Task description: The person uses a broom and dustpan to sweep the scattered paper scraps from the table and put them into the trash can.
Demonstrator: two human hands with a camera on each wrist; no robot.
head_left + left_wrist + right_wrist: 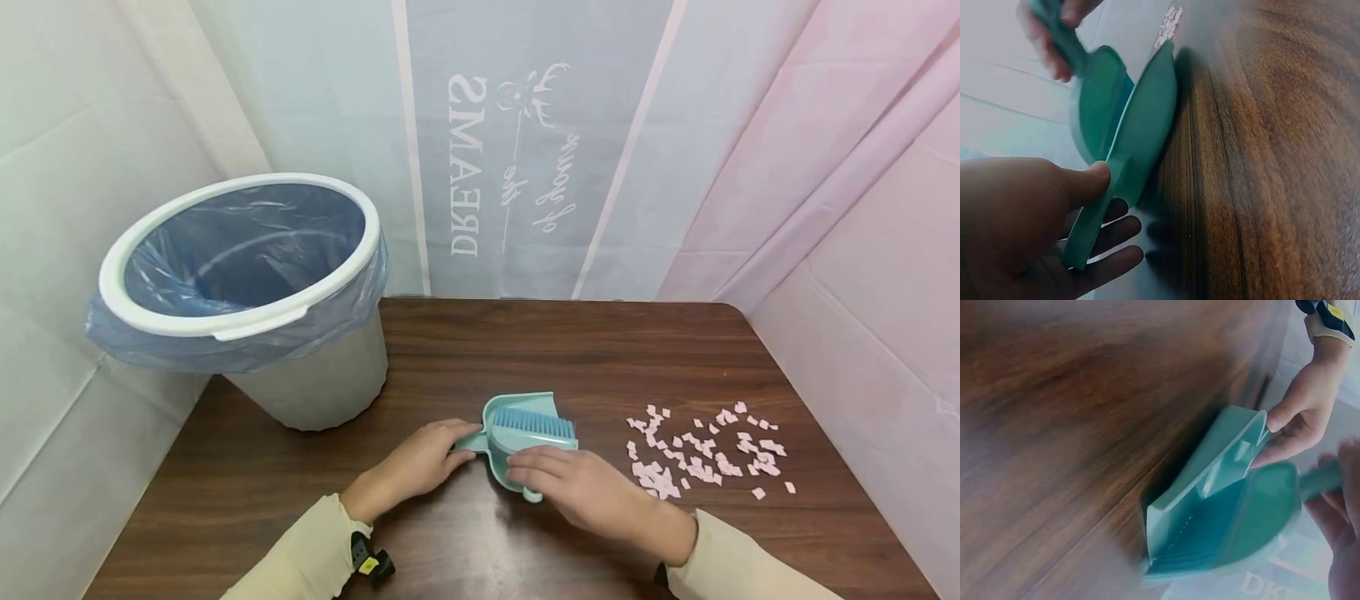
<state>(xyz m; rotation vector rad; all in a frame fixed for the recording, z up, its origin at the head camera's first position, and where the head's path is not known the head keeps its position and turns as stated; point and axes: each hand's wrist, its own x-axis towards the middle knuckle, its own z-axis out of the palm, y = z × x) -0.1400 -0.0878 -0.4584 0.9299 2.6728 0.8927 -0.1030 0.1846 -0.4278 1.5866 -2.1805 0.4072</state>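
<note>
My left hand (420,462) grips the short handle of a mint-green dustpan (525,402), thumb on one side and fingers behind, as the left wrist view shows. The pan is low over the table, its wide mouth facing right. In my right hand (581,490) is a matching hand brush (1266,503), held by its handle. Its blue bristles (536,422) lie within the pan, and the brush body covers part of the pan's inside. To the right of both tools, many small pale pink paper scraps (657,482) are scattered on the table.
A grey bin (337,383) with a white rim (300,178) and a blue plastic liner stands at the left on the brown wooden table (465,342). Printed cloth (517,275) hangs along the back edge, with pale sheets at both sides.
</note>
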